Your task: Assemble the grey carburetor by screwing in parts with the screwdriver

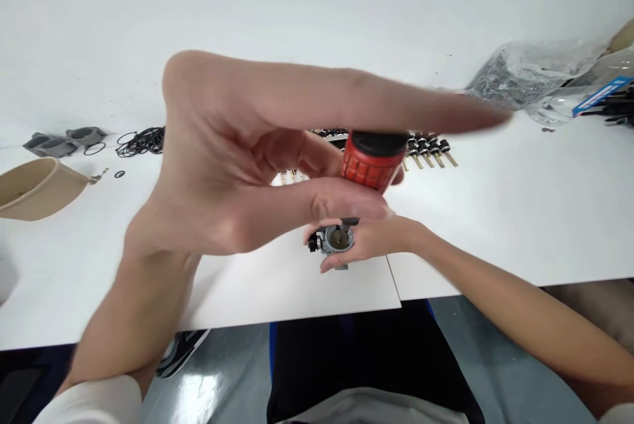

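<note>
Red handle (374, 172): left grip (218, 160) pinching | metal part (333, 247): right grip (379, 238) clasping | blue label (600, 96): illegible

Bright light glares off the floor (222, 364); near fingers (436, 106) seem blurred.

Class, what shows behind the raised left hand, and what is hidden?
Behind the left hand, black and gold parts show right of the red handle it holds, and black loops show past its left edge. Whatever lies directly behind the hand is covered.
</note>
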Demonstrator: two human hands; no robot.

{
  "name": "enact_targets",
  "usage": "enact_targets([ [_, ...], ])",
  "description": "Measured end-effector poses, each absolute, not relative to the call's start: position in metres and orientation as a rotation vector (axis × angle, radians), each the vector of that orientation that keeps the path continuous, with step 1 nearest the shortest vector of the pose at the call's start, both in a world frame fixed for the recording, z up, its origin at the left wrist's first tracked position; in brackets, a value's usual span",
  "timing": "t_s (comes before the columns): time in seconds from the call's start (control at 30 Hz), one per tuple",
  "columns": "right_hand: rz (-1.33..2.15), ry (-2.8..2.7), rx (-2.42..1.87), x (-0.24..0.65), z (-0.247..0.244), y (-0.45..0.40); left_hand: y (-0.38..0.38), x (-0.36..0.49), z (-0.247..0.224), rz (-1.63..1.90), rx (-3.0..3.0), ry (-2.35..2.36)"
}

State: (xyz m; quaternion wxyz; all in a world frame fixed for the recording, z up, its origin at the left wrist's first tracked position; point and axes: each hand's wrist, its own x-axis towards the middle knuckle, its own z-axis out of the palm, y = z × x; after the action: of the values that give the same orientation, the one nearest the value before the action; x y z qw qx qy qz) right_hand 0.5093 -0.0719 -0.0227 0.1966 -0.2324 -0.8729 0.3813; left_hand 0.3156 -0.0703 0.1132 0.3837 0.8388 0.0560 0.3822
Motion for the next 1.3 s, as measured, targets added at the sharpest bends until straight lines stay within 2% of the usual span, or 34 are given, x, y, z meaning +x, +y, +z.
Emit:
enact_targets([
  [0.13,1.08,-2.41,-0.634,0.51,-0.026,-0.072,-0.084,0.329,0.135,0.752,2.178,0.187],
  [0.27,1.08,-2.424,-0.607,0.51,-0.028,-0.07,-0.09,0.335,0.133,0.891,2.241,0.043],
  [0.43,1.079,-2.419,-0.629,0.51,-0.027,-0.072,-0.089,0.335,0.13,0.893,2.167,0.312],
  [0.67,1.022,-2.468,-0.577,0.51,-0.025,-0.07,-0.077,0.319,0.118,1.006,2.333,0.189],
  [0.83,0.941,-2.43,-0.556,0.509,-0.027,-0.071,-0.075,0.32,0.116,0.939,2.314,0.385],
  [1.07,1.053,-2.444,-0.578,0.509,-0.027,-0.07,-0.079,0.32,0.116,0.965,2.3,0.243],
  [1.3,0.981,-2.436,-0.569,0.509,-0.026,-0.071,-0.075,0.325,0.116,0.87,2.222,0.185],
])
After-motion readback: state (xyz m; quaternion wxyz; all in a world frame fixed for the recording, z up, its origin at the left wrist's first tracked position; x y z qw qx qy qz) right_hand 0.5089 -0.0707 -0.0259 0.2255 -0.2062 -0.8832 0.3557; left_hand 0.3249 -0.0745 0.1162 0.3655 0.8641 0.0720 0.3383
